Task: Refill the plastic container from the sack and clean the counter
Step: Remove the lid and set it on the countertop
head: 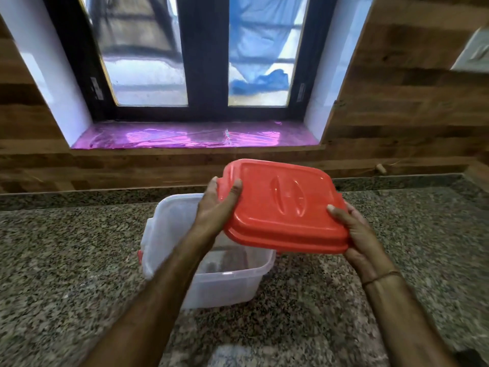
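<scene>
Both hands are up over the table point(66, 247) right now, and between them sits the red lid point(280, 205), held clear in the air and tilted, its near edge lower than the far one. The left hand point(217, 205) has the lid's left end: thumb laid over the top, fingers tucked beneath, a firm closed grip on the rim. The right hand point(354, 234) takes the near right corner the same way, thumb pressed on top, fingers curled under the edge. A thin thread band point(381, 277) circles that right wrist.

Below and a little to the left stands the plastic container point(222, 284), open-topped, translucent white, resting on the speckled granite, partly hidden by the left forearm. A red latch point(140, 256) shows on its left side. There's a dark patch low inside; it may just be the granite showing through, hard to say from here.

As for writing: the lid carries a raised oval emblem in its middle, but no lettering can be made out. Two small stickers point(95, 87) sit on the dark window frame point(203, 62), their print too small to read.

Behind, a shiny pink sheet point(185, 135) covers the sill, with wood-look panelling point(397, 115) on either side.
</scene>
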Available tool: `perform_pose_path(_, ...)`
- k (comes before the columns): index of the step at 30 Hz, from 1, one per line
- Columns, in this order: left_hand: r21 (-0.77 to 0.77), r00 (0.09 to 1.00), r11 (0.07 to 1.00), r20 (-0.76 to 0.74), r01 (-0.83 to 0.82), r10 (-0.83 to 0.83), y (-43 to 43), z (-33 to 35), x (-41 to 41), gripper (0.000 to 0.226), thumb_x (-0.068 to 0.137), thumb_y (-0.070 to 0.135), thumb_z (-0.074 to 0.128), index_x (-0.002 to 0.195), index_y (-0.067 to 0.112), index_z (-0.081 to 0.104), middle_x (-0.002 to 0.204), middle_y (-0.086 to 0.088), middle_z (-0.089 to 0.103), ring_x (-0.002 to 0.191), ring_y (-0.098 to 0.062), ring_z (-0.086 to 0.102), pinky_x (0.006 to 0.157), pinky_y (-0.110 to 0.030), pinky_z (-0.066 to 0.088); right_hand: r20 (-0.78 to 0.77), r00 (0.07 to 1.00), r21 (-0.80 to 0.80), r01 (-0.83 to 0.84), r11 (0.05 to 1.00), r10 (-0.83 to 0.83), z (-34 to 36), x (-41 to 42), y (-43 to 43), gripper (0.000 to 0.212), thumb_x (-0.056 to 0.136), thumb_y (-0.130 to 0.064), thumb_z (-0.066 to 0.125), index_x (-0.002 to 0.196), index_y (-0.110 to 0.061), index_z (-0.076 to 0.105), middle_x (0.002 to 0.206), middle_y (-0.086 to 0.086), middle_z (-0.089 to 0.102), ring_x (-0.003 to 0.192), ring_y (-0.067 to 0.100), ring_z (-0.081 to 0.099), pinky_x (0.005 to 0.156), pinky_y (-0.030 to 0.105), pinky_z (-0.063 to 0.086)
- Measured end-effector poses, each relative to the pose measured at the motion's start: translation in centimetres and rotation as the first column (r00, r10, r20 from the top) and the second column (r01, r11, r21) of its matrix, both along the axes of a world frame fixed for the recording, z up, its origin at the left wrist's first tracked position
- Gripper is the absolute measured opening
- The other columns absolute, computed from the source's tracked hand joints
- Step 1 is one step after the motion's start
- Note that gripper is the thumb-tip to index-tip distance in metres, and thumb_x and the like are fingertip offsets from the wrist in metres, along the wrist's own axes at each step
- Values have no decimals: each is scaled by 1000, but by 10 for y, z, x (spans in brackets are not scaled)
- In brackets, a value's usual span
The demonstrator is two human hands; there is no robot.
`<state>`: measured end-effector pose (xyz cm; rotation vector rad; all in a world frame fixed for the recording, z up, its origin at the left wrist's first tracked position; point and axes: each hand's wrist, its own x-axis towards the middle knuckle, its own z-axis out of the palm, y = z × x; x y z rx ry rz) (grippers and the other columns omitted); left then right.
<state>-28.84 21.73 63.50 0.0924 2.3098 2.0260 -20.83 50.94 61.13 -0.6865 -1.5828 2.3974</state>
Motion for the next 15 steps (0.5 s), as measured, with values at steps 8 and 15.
perform_pose_path(8,-687,981,722,-69,87,-184,104,-53,8,85,98,73,18,166,24,5,174,-1,-6,160,-19,-6,126,-55,-1,-3,987,46,160,986,-160,-31,30,133,63,85,-12,77,144,-20,55,132,13,69,119,35,67,92,51,60)
perform_pose_path(15,-926,978,374,-128,-58,-165,135,-76,8,76,107,54,32,166,13,6,173,-5,-10,160,-21,-10,127,-51,-4,4,995,31,99,995,-100,-83,19,189,66,72,-15,84,133,-14,62,124,16,72,87,17,76,69,33,64)
